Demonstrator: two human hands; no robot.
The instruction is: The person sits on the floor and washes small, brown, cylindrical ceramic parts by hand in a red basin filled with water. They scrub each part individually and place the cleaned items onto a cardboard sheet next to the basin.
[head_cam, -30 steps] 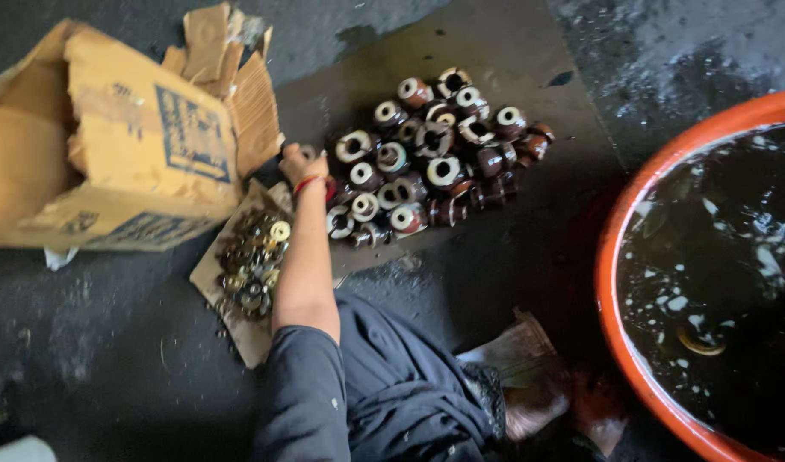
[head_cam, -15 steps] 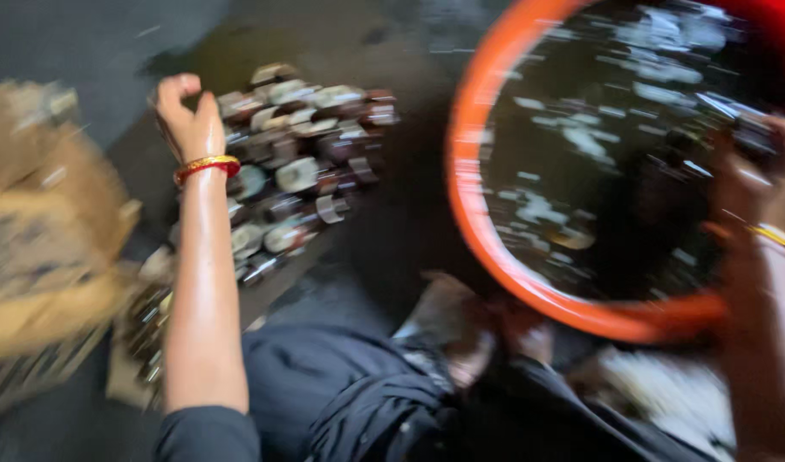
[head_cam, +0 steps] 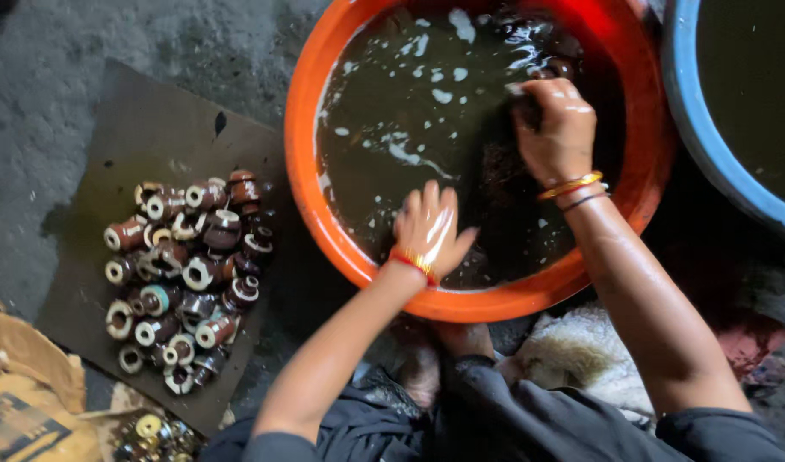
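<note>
Both hands are over the orange tub [head_cam: 324,214], which is full of dark murky water with white flecks floating on top. Left hand [head_cam: 428,229] is spread, fingers fanned out, wet and shiny, hovering just over the water near the tub's near rim. Right hand [head_cam: 553,128] is curled into a loose fist at the surface further in, closed around something dark, can't tell what since it blends into the water. Bangles on both wrists.

Off to the left, well apart from the tub, there's a heap of brown and white spools [head_cam: 187,274] sitting on a flat cardboard sheet [head_cam: 153,128] on the floor. A blue tub [head_cam: 709,154] pokes in at the top right, just beside the orange one.
</note>
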